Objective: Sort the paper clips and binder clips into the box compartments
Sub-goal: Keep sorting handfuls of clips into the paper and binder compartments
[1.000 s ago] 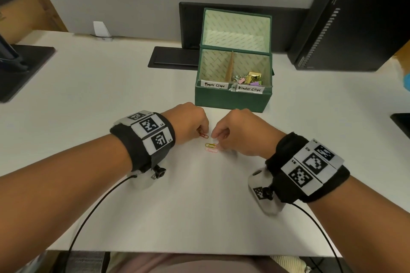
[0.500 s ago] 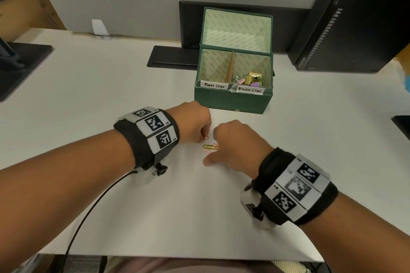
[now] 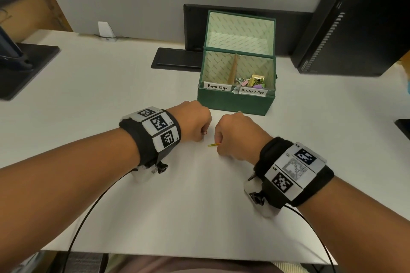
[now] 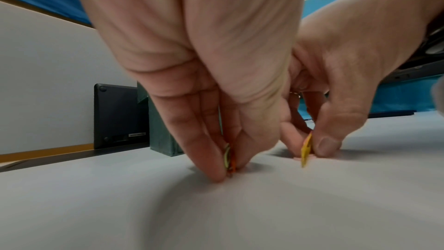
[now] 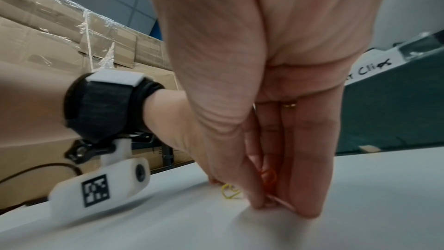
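Progress: late | binder clips (image 3: 255,81) in right compartment of box (image 3: 235,101); left compartment contents unseen | left hand (image 3: 194,122) pinching red paper clip (image 3: 204,132), right hand (image 3: 238,136) pinching yellow paper clip (image 3: 213,144), both at worktop (image 3: 177,206) | remaining: drop into box.

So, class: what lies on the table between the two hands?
In the head view, only a yellow paper clip, pinched at one end by the right hand; bare table separates it from the left hand.

An office: a white desk (image 3: 88,95), a black computer tower (image 3: 355,29) upper right, a monitor stand (image 3: 22,68) at left.
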